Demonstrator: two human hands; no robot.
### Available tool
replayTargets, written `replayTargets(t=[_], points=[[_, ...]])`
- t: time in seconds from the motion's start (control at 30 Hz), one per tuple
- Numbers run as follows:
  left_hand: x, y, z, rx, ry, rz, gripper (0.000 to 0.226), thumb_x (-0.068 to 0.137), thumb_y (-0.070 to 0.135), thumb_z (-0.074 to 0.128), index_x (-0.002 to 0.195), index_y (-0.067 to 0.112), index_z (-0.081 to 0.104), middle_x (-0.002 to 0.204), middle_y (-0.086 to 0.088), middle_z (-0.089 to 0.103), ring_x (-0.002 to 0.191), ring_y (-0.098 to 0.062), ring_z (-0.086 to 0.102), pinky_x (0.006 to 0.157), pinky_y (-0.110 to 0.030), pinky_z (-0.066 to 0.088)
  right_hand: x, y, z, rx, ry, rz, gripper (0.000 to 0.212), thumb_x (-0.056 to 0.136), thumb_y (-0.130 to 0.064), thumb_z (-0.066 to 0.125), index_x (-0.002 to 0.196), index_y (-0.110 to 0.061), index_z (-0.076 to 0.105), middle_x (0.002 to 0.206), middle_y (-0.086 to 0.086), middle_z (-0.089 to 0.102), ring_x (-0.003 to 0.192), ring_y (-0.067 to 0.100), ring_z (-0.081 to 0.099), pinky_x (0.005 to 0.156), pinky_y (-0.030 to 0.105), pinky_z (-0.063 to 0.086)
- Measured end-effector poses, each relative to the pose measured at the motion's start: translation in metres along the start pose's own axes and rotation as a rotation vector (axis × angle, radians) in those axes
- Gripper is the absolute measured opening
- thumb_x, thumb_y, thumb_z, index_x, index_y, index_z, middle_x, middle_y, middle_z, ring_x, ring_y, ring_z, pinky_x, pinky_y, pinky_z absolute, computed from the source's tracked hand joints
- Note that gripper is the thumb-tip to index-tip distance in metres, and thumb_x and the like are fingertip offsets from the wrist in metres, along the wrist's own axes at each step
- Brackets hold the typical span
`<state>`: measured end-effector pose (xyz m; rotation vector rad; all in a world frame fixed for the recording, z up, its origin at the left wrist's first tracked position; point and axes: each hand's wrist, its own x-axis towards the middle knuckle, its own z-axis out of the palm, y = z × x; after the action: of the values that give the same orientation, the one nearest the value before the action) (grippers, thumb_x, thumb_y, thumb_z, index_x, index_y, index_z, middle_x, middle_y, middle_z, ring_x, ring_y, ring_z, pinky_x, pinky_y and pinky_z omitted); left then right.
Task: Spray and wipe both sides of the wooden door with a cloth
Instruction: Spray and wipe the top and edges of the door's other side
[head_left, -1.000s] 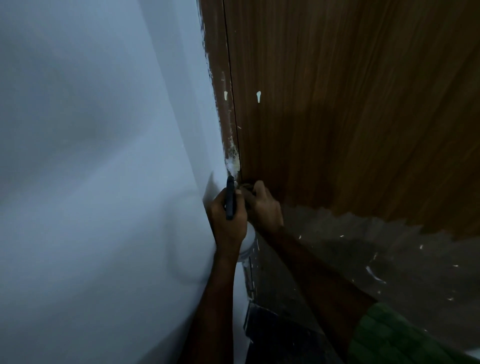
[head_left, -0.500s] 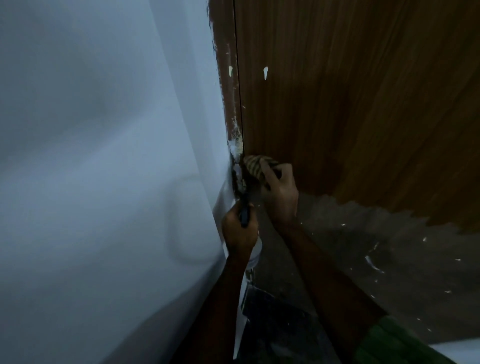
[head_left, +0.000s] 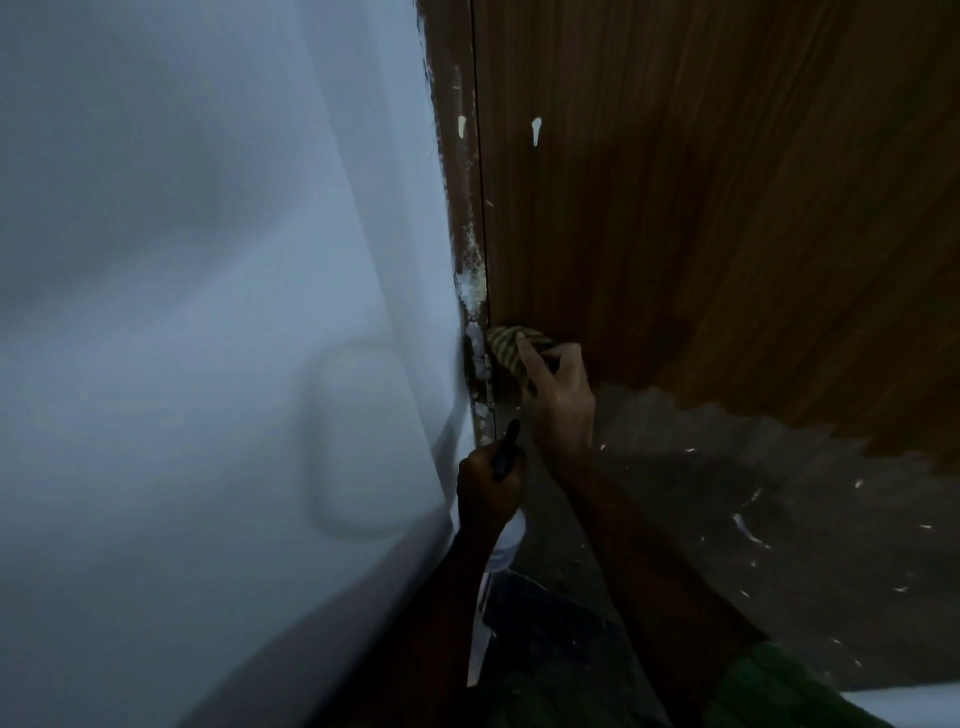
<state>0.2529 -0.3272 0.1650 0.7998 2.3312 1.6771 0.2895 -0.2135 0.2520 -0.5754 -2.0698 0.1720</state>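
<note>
Both hands work low in the corner where the white wall (head_left: 218, 312) meets the wooden door (head_left: 701, 197). Nearest, the left hand (head_left: 488, 486) is curled round a spray bottle (head_left: 506, 535); its pale body shows below the fist and its dark nozzle (head_left: 506, 449) sticks out above, the bottle's long axis running up toward the door frame (head_left: 465, 208). Just beyond, the right hand (head_left: 561, 400) grips a bunched striped cloth (head_left: 511, 345) and presses it against the bottom corner of the door, beside the frame. The cloth's narrow end points left at the seam. A green sleeve (head_left: 779, 691) covers the right arm. Farther up, the door's grain runs vertically, with white paint drips (head_left: 536, 130) on the door and frame. The paint-flecked floor (head_left: 779, 519) spreads right.
</note>
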Motion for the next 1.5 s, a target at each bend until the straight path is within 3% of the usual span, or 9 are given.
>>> replayTargets(t=[0.13,0.23,0.43,0.53,0.7,0.87,1.1,1.3,1.5], points=[[0.005,0.002,-0.008,-0.069,0.103,0.074,0.039,0.097,0.031,0.065,0.061,0.033,0.05,0.053,0.016,0.052,0.05,-0.001,0.048,0.051,-0.024,0.037,-0.057,0.023,0.03,0.006,-0.375,0.044,0.026,0.103,-0.045,0.05,0.117,-0.025,0.057,0.115,0.005,0.059,0.101,0.026,0.061,0.084,0.054,0.055],[0.009,0.009,-0.012,-0.076,0.181,0.109,0.029,0.097,0.026,0.066,0.071,0.032,0.056,0.057,0.019,0.057,0.055,0.004,0.051,0.055,-0.019,0.039,-0.083,0.03,0.046,-0.049,-0.573,0.082,0.027,0.103,-0.025,0.057,0.13,-0.022,0.059,0.13,0.01,0.053,0.115,0.036,0.057,0.087,0.051,0.054],[0.02,0.009,-0.013,-0.084,0.22,0.163,0.032,0.101,0.026,0.064,0.07,0.024,0.058,0.057,0.006,0.052,0.052,-0.014,0.051,0.049,-0.036,0.042,-0.033,-0.004,0.037,0.043,-0.146,0.133,0.042,0.087,-0.009,0.076,0.127,-0.014,0.062,0.115,0.011,0.05,0.095,0.029,0.057,0.06,0.033,0.052],[0.017,0.012,-0.014,-0.108,0.198,0.16,0.03,0.1,0.02,0.064,0.071,0.023,0.058,0.057,0.012,0.051,0.053,-0.003,0.05,0.051,-0.025,0.039,-0.046,0.006,0.041,-0.003,-0.196,0.078,0.044,0.086,-0.009,0.079,0.125,-0.015,0.06,0.109,0.011,0.048,0.091,0.029,0.056,0.053,0.034,0.051],[0.019,0.02,-0.013,-0.14,0.138,0.158,0.028,0.098,0.036,0.063,0.079,0.017,0.065,0.061,0.006,0.059,0.054,-0.011,0.056,0.052,-0.026,0.042,-0.067,0.018,0.045,-0.004,-0.347,0.064,0.036,0.093,-0.012,0.072,0.125,-0.019,0.057,0.112,0.013,0.053,0.093,0.033,0.061,0.053,0.043,0.057],[0.016,0.023,-0.007,-0.17,0.104,0.132,0.033,0.099,0.04,0.062,0.077,0.015,0.063,0.058,-0.008,0.059,0.051,-0.03,0.058,0.048,-0.048,0.048,-0.041,0.023,0.005,-0.089,-0.013,0.024,0.034,0.092,-0.004,0.068,0.126,-0.007,0.069,0.114,0.015,0.057,0.096,0.026,0.057,0.064,0.021,0.044],[0.018,0.034,0.0,-0.158,0.055,0.123,0.029,0.095,0.049,0.063,0.078,0.026,0.066,0.063,-0.001,0.064,0.057,-0.026,0.064,0.055,-0.05,0.055,-0.095,0.045,-0.002,-0.133,-0.312,0.137,0.04,0.083,-0.008,0.083,0.118,-0.018,0.068,0.111,0.008,0.051,0.092,0.028,0.058,0.052,0.027,0.036],[0.023,0.054,0.008,-0.166,0.049,0.137,0.022,0.097,0.049,0.062,0.081,0.034,0.064,0.064,-0.003,0.062,0.057,-0.031,0.062,0.052,-0.053,0.054,-0.024,0.035,-0.041,-0.172,0.094,0.044,0.031,0.097,-0.014,0.063,0.127,-0.011,0.07,0.116,0.017,0.055,0.102,0.027,0.054,0.068,0.024,0.044],[0.019,0.067,0.011,-0.154,0.028,0.163,0.026,0.094,0.051,0.06,0.079,0.03,0.064,0.063,-0.006,0.063,0.057,-0.026,0.063,0.053,-0.048,0.054,-0.087,0.052,-0.027,-0.062,-0.252,0.165,0.04,0.092,-0.015,0.075,0.124,-0.027,0.054,0.116,0.008,0.052,0.1,0.029,0.061,0.059,0.034,0.053]])
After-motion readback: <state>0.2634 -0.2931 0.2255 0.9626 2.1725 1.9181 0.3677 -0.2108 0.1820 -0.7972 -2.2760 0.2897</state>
